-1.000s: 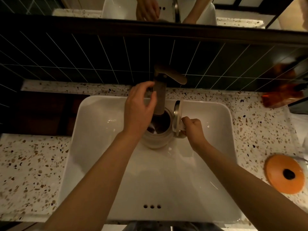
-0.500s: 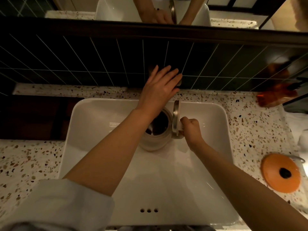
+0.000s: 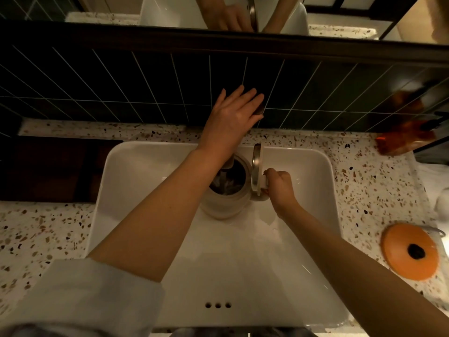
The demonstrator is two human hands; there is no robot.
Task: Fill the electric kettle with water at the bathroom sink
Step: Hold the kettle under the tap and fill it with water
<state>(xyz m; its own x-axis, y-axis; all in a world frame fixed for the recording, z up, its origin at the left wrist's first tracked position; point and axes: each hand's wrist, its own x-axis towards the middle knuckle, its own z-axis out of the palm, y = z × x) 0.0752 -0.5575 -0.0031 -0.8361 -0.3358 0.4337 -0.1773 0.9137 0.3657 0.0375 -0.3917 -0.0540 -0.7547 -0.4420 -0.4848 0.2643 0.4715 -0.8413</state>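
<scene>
A white electric kettle stands upright in the white sink, its lid hinged up to the right. My right hand is closed around the kettle's handle. My left hand lies flat, fingers spread, on top of the dark faucet handle, which it mostly hides. The spout's end pokes out under my wrist above the kettle's mouth. Water streams into the kettle and churns inside.
Speckled terrazzo counter surrounds the sink. An orange round disc lies at the right. A reddish-brown item sits at the back right by the dark tiled wall. A dark recess is left of the sink. A mirror runs above.
My left hand moved from the faucet spout up onto the handle and pressed flat on it. Water now runs into the kettle. My right hand kept its grip.
</scene>
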